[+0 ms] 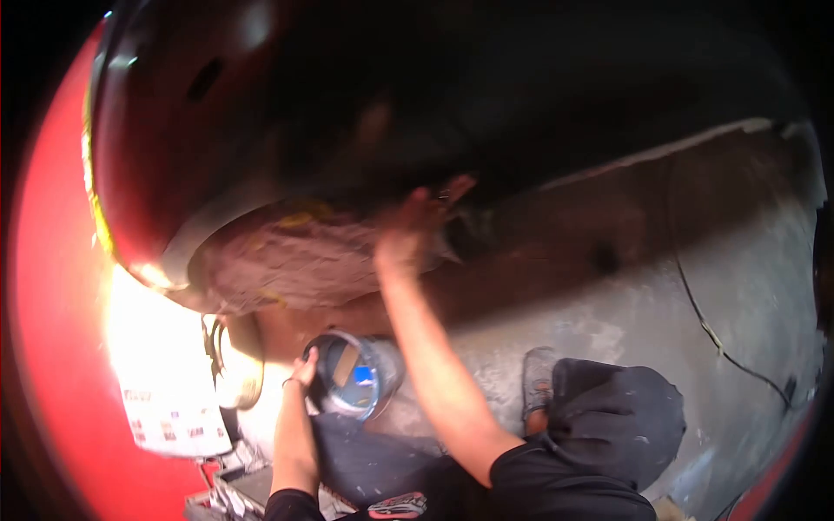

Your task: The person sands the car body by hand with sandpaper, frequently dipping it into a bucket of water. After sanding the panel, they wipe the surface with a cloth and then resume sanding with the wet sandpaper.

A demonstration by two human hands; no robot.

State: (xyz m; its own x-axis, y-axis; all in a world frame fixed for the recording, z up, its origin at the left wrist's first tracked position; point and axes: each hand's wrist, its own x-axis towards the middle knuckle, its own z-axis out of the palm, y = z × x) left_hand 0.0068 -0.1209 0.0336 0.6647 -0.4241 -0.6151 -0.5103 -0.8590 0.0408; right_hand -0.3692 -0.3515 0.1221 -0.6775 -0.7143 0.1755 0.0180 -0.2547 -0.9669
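My left hand [304, 368] grips the rim of a dark bucket [388, 369] standing on the floor by my knee. Inside it are a tan rectangular piece [346, 366] and a small blue piece [363, 375]. My right hand [408, 233] reaches up to the lower edge of a dark, glossy car body panel [330, 130]. Motion smears its fingers, so I cannot make out whether they hold anything. Left of that hand, crumpled masking paper [287, 265] fills the wheel arch.
A dark cable [695, 304] runs across the grey floor [625, 330] on the right. At the left are a red surface [52, 286], a brightly lit printed sheet [174, 421] and a round pale container [239, 369]. A tray of odds and ends [234, 495] sits at bottom left.
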